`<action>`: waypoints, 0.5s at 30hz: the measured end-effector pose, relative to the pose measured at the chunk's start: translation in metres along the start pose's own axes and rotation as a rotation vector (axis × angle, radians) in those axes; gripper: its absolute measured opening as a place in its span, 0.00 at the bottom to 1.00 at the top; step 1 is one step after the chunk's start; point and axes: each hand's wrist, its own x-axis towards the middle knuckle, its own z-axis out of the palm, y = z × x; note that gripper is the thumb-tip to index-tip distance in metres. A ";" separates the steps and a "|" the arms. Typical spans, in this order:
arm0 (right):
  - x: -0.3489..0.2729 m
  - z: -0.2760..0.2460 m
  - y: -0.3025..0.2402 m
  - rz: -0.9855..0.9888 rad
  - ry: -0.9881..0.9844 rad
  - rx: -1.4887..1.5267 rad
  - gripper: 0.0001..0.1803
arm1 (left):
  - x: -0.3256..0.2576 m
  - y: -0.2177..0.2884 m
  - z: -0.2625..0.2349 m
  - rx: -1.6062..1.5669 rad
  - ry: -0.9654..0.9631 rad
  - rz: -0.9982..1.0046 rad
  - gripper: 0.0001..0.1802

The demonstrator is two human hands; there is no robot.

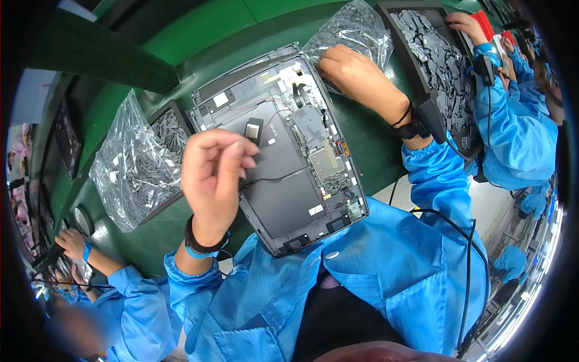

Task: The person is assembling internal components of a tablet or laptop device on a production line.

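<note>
An opened tablet-like device [283, 151] lies tilted in front of me, its grey battery area, circuit boards and thin wires exposed. Over its left edge, my left hand [214, 172] is closed, with thumb and fingers curled together. Right at those fingertips is a small black piece with a pale pad [253, 130]; whether I pinch it or it lies on the device cannot be made out. My right hand [347, 69] is closed at the device's upper right corner, beside a clear bag of small dark parts [362, 27]. Its fingertips are mostly hidden.
To the left, a tray [158, 208] holds a clear plastic bag [114, 175] and many small dark strips. A black tray [416, 78] of dark pieces stands at the right. Co-workers in blue sit on both sides, one hand [467, 27] near that tray. A cable [470, 265] hangs beside my right arm.
</note>
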 end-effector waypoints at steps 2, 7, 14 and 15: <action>0.001 -0.003 0.000 0.056 0.066 0.111 0.04 | 0.001 -0.006 0.004 -0.087 -0.052 -0.022 0.05; 0.015 -0.033 -0.023 0.478 0.200 0.659 0.13 | 0.000 -0.015 0.004 -0.188 -0.051 -0.058 0.07; 0.036 -0.043 -0.028 0.557 0.079 0.825 0.07 | 0.002 -0.012 0.007 -0.223 -0.002 -0.064 0.05; 0.035 -0.037 -0.023 0.414 0.102 0.686 0.06 | 0.003 -0.012 0.007 -0.195 -0.001 -0.044 0.04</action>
